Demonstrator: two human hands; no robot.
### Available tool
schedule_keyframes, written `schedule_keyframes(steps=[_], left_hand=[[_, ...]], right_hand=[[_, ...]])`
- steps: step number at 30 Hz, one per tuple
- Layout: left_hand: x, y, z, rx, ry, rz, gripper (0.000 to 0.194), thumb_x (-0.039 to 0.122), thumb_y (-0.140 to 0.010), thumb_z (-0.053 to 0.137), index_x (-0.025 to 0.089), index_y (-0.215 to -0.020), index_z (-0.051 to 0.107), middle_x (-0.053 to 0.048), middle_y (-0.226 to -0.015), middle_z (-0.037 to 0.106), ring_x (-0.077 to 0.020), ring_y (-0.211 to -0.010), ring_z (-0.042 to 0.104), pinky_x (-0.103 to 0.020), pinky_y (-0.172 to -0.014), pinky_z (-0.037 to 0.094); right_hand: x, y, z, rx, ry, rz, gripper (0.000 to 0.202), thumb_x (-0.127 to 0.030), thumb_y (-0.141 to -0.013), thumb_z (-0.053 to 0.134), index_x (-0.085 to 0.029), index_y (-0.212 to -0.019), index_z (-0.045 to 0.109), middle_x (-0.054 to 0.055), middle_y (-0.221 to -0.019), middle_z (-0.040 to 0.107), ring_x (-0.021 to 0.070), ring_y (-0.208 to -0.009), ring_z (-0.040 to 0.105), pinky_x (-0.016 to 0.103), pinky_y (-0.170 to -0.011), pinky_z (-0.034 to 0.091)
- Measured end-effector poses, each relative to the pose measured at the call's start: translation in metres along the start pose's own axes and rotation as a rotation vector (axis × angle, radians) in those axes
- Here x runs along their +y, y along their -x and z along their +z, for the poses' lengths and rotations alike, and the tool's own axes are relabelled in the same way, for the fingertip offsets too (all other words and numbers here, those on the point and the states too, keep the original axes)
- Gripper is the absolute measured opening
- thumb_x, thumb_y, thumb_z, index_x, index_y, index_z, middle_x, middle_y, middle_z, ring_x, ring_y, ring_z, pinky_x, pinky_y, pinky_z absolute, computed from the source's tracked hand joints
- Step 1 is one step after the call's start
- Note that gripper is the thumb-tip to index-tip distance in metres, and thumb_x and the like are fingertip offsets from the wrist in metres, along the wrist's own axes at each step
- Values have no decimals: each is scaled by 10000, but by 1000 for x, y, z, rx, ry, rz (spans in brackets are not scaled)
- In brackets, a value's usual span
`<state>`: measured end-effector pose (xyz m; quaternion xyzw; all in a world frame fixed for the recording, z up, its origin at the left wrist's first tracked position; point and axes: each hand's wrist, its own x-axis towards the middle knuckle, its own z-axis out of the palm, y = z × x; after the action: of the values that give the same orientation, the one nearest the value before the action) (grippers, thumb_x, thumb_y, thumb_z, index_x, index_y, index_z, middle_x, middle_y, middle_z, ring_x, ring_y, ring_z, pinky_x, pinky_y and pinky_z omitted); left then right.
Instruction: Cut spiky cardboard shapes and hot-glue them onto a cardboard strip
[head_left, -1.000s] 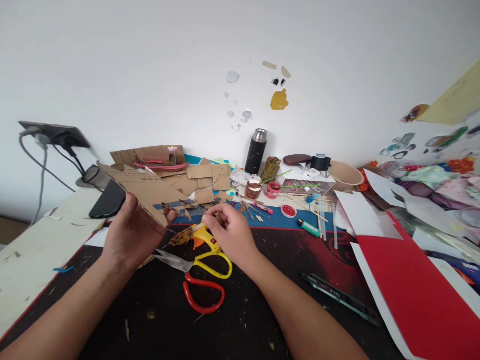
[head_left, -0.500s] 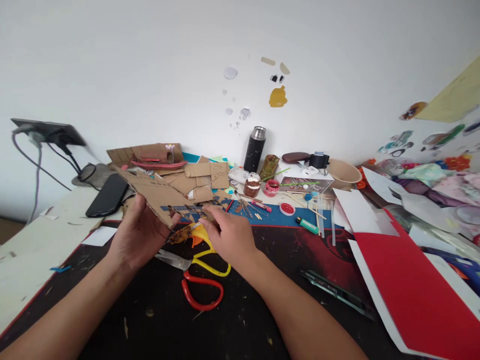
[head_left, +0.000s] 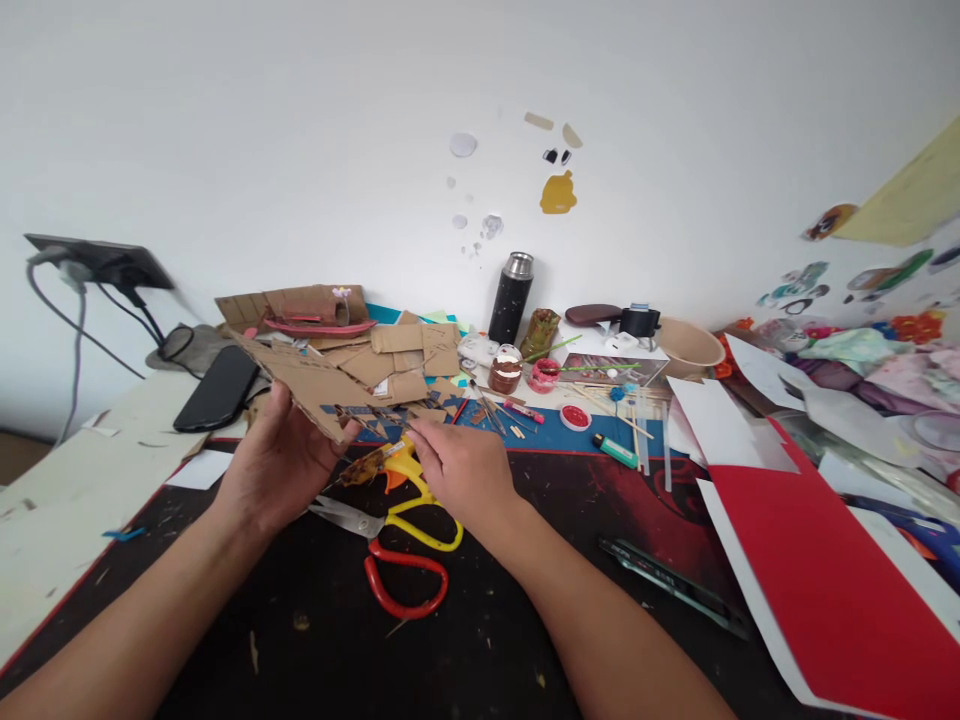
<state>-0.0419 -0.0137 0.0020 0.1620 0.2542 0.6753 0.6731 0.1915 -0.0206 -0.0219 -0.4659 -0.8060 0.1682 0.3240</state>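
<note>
My left hand point(head_left: 281, 460) grips a tilted sheet of brown cardboard point(head_left: 304, 385) from below, thumb at its near edge. The sheet has blue print and ragged cuts along its right side. At that ragged end my right hand point(head_left: 461, 465) is closed, its fingertips pinched together at the cardboard; whether a torn piece is between them is hard to make out. Below both hands lie scissors point(head_left: 375, 525) with one red and one yellow handle, blades partly open. Just behind them is a yellow-handled tool point(head_left: 401, 460) with a brown-smeared part, perhaps a glue gun.
Cardboard scraps point(head_left: 405, 350) and a black phone point(head_left: 217, 390) lie behind and left. A black thermos point(head_left: 512, 298) stands by the wall near open paint jars point(head_left: 505, 372). To the right are a utility knife point(head_left: 671, 585) and red paper point(head_left: 847, 590).
My right hand's fingers have drawn together at the cardboard's ragged edge, the hand shifting slightly down. The left hand still holds the sheet in nearly the same place.
</note>
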Motion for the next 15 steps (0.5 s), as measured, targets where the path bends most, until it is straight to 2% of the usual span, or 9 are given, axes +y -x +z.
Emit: schedule_keyframes(steps=[7, 10, 15], left_hand=[[7, -1, 7, -16, 16, 8, 409, 248, -1134, 752, 400, -1512, 789, -18, -1110, 946, -245, -783, 896, -374, -719, 784], [8, -2, 9, -5, 18, 20, 364, 279, -1145, 745, 363, -1496, 796, -30, -1095, 944, -241, -766, 891, -367, -705, 780], [4, -1, 8, -7, -4, 21, 340, 300, -1184, 678, 327, -1509, 777, -28, -1107, 944, -245, -814, 902, -367, -705, 778]], right_hand=[[-4, 1, -5, -34, 14, 13, 412, -380, -1266, 503, -219, -1391, 862, 158, -1364, 900, 348, -1155, 880, 417, -961, 582], [-5, 1, -5, -1, -6, 24, 388, -379, -1258, 541, -219, -1462, 830, 144, -1413, 887, 331, -1218, 878, 396, -987, 592], [-6, 0, -4, 26, 95, 36, 387, -402, -1215, 664, -212, -1526, 792, 128, -1224, 934, 293, -1075, 904, 352, -911, 616]])
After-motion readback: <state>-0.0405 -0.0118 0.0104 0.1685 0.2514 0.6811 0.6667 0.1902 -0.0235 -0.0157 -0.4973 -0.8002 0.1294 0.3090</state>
